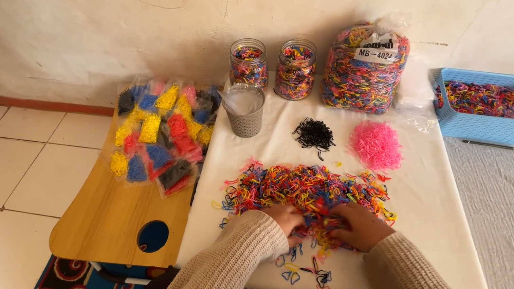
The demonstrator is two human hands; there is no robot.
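Observation:
A spread heap of small multicoloured elastic bands (305,190) lies on a white cloth-covered table (431,213). My left hand (287,219) rests at the heap's near edge, fingers curled into the bands. My right hand (359,226) sits beside it, fingers down in the bands. Whether either hand pinches a band is hidden. A few loose bands (305,272) lie just in front of my beige knitted sleeves. Farther back sit a small black pile (314,134) and a pink pile (376,144).
Two glass jars (249,62) (295,69) and a big clear bag (365,69) of bands stand by the wall. A grey mesh cup (244,111) stands left. A blue basket (496,107) holds bands. Small packets (160,136) lie on a wooden board (114,218).

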